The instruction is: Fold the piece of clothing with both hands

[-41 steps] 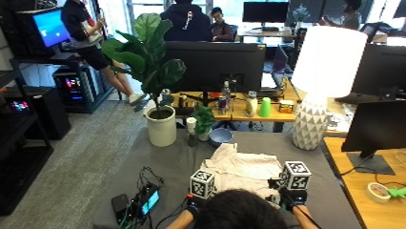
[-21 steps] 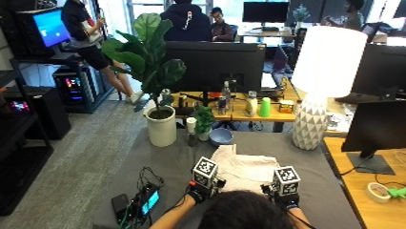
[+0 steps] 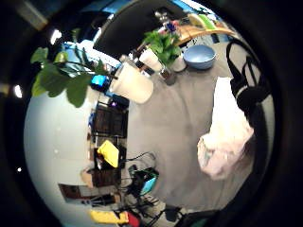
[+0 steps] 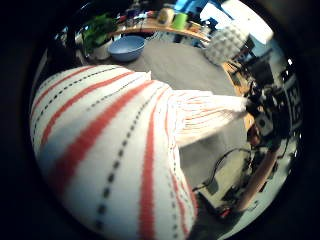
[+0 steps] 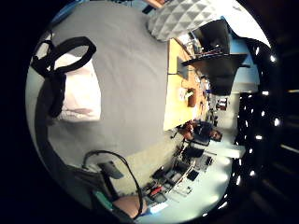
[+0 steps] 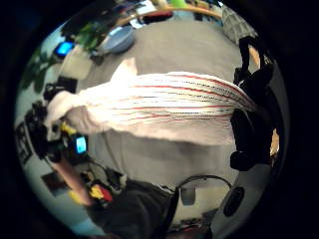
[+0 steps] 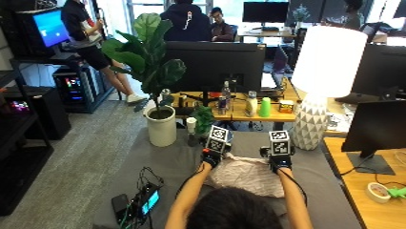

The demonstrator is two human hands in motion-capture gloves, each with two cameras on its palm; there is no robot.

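Striped garment [image 7: 246, 172] on a grey table [image 7: 168, 164]

The garment is white with thin red stripes and rows of dark dashes; both hands, the left hand [image 7: 211, 158] and right hand [image 7: 279, 163], wear black gloves. Beyond them stand a white lamp [image 7: 325, 67] with a faceted white base, a green cup [image 7: 264, 108], and a green-leaved plant [image 7: 147, 52] in a white pot [image 7: 161, 129].

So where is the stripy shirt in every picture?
Outside view: the shirt hangs between both hands, above the grey table.
Left little finger side: bunched by a glove strap.
Left thumb side: fills the view.
Right little finger side: pale patch on the table.
Right thumb side: stretched across the middle.
Shared landmark: the blue bowl.
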